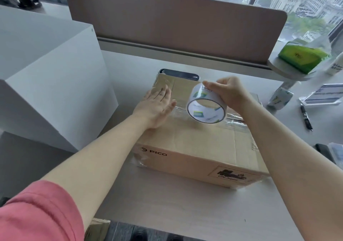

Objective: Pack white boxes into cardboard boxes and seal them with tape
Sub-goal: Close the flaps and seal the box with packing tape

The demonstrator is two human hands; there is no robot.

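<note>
Stage: sealing, flaps shut | brown cardboard box [200, 148] printed PICO sits mid grey worktop [167, 203] | left hand [157, 107] flat, fingers straight, pressing clear tape on lid | right hand [230, 94] grips clear tape roll [206, 108] just above lid seam | left to do, likely: run strip across, cut | large white boxes [55, 95] beside, unpacked.

I read the scene as evenly bright: soft daylight enters through the windows [313, 8] beyond the desk's [185, 203] far edge. Shadows are faint and diffuse. Glare marks the clear tape on the cardboard box [194, 144]. Wide-angle distortion bends lines toward the frame edges. The upper right corner is blurred, and fine detail is soft throughout.
</note>
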